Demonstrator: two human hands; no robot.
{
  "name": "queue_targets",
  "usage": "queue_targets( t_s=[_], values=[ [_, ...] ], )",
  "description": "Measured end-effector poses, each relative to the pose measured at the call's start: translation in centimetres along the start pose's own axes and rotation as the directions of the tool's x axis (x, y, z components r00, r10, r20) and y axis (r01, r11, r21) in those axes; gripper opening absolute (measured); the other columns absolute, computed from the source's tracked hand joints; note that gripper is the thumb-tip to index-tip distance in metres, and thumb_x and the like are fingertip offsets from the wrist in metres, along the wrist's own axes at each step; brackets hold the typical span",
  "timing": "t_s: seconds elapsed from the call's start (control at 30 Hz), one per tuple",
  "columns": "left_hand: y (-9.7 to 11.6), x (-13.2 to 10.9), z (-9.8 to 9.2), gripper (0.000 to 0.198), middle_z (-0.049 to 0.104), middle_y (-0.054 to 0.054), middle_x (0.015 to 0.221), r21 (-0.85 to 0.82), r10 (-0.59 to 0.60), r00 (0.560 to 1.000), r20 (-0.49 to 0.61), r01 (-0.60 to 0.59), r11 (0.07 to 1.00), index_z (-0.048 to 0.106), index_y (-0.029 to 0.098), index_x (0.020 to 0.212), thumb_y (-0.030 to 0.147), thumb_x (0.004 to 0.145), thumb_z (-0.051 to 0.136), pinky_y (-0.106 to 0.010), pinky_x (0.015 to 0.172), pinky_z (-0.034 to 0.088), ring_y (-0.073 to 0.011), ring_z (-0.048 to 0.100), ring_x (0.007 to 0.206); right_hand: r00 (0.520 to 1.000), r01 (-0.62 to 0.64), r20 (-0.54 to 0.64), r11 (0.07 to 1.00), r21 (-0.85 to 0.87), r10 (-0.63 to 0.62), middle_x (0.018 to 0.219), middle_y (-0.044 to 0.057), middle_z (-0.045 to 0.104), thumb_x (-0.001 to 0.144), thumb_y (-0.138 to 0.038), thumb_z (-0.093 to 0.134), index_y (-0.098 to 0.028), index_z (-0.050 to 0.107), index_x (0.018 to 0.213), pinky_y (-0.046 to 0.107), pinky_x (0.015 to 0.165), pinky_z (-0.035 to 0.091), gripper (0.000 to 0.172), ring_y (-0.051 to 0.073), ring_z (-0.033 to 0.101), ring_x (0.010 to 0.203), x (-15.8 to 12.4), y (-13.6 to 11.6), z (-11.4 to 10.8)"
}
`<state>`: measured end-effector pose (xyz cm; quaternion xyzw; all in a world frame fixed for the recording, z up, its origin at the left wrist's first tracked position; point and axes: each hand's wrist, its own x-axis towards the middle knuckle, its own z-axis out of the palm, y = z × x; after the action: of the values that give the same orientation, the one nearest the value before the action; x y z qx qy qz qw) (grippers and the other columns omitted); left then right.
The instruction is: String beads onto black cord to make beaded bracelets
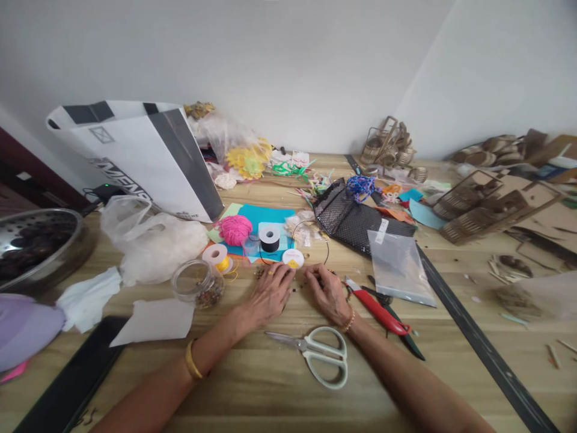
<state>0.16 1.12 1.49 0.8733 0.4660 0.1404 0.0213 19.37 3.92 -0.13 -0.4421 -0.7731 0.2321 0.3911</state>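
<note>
My left hand (pixel 273 291) rests palm down on the wooden table, fingers stretched forward and slightly bent beside some small dark beads (pixel 260 273). A short gap to the right, my right hand (pixel 328 290) has its fingers curled together; whatever they pinch is too small to make out. A black cord (pixel 327 248) loops down toward the right fingertips. Just beyond the hands stand a spool of black cord (pixel 270 239) and a round white label disc (pixel 293 258). Scissors with pale green handles (pixel 327 358) lie between my forearms. A bead jar (pixel 210 291) stands left of my left hand.
Right of my right hand lie a red-handled cutter (pixel 381 310) and a clear plastic bag (pixel 400 267). Pink yarn (pixel 235 230) and a yellow thread spool (pixel 219 257) stand farther left. A black padded envelope (pixel 360 219) and cardboard baskets (pixel 491 204) occupy the right side.
</note>
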Motion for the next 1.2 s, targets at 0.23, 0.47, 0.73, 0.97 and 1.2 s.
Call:
queue_targets(
  t_s=[0.23, 0.47, 0.73, 0.97, 1.2],
  values=[
    [0.0, 0.7, 1.4, 0.041, 0.051, -0.017, 0.131, 0.001, 0.034, 0.999, -0.001, -0.034, 0.999, 0.046, 0.009, 0.132, 0.024, 0.095, 0.035, -0.047, 0.108, 0.032, -0.0288, 0.042, 0.124, 0.997, -0.054, -0.06, 0.995, -0.08, 0.05, 0.072, 0.001, 0.062, 0.095, -0.03, 0.039, -0.021, 0.051, 0.084, 0.024, 0.062, 0.042, 0.019, 0.015, 0.058, 0.064, 0.0, -0.2, -0.1],
    [0.0, 0.3, 1.2, 0.036, 0.053, -0.016, 0.127, 0.033, 0.027, 1.0, 0.006, -0.027, 0.999, 0.051, 0.01, 0.125, 0.023, 0.095, 0.035, -0.045, 0.106, 0.035, -0.0288, 0.044, 0.122, 0.991, -0.116, -0.076, 0.992, -0.046, 0.112, 0.068, 0.0, 0.059, 0.095, -0.033, 0.038, -0.021, 0.05, 0.086, 0.023, 0.055, 0.039, 0.019, 0.014, 0.054, 0.057, 0.0, 0.4, -0.2],
    [-0.2, 0.1, 0.7, 0.033, 0.054, -0.017, 0.124, -0.009, 0.037, 0.999, -0.014, -0.037, 0.999, 0.051, 0.01, 0.121, 0.02, 0.095, 0.035, -0.045, 0.104, 0.036, -0.0277, 0.044, 0.121, 0.995, -0.083, -0.065, 0.982, -0.167, 0.073, 0.069, 0.001, 0.061, 0.094, -0.032, 0.039, -0.02, 0.053, 0.085, 0.023, 0.056, 0.039, 0.02, 0.015, 0.055, 0.059, -0.1, 0.9, 0.0],
    [-0.3, 0.7, 0.4, 0.032, 0.055, -0.016, 0.12, 0.008, 0.037, 0.999, 0.006, -0.037, 0.999, 0.052, 0.01, 0.12, 0.021, 0.095, 0.036, -0.046, 0.1, 0.038, -0.0282, 0.046, 0.116, 0.996, 0.077, -0.017, 0.95, -0.304, -0.086, 0.074, 0.006, 0.063, 0.094, -0.024, 0.042, -0.019, 0.053, 0.084, 0.028, 0.068, 0.042, 0.016, 0.019, 0.058, 0.071, 0.0, 0.3, -0.2],
    [-0.8, 0.3, -0.2, 0.025, 0.059, -0.015, 0.114, 0.067, 0.058, 0.998, 0.007, -0.058, 0.996, 0.059, 0.011, 0.107, 0.015, 0.092, 0.039, -0.044, 0.095, 0.043, -0.0272, 0.05, 0.109, 0.985, 0.173, 0.06, 0.934, -0.313, -0.163, 0.072, 0.005, 0.062, 0.092, -0.017, 0.043, -0.019, 0.053, 0.081, 0.029, 0.068, 0.043, 0.015, 0.019, 0.057, 0.071, 0.0, -0.1, -0.2]
  ],
)
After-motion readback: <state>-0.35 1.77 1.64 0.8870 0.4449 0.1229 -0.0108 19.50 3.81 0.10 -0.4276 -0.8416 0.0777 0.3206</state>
